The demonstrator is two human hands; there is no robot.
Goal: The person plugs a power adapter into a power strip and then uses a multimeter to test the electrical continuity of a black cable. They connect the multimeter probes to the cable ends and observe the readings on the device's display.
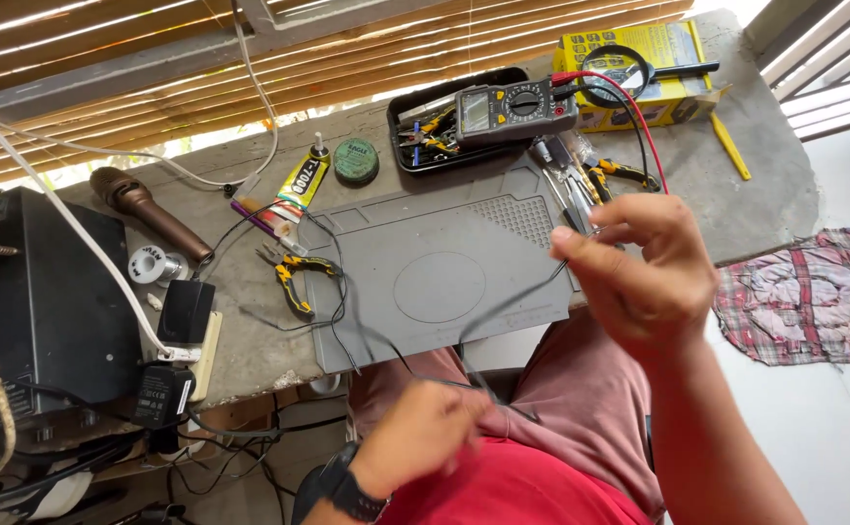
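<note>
My right hand is raised above the right edge of a grey work mat, pinching a thin black wire between thumb and fingers. The wire runs down and left to my left hand, which is closed on its other part near my lap. The left hand is blurred and wears a black wristwatch. More of the black wire loops over the mat's left edge.
A multimeter with red and black leads rests on a black tool tray. Yellow-handled pliers, a glue tube, a round green tin, a solder spool, a microphone and a yellow box lie on the table. A black unit sits at left.
</note>
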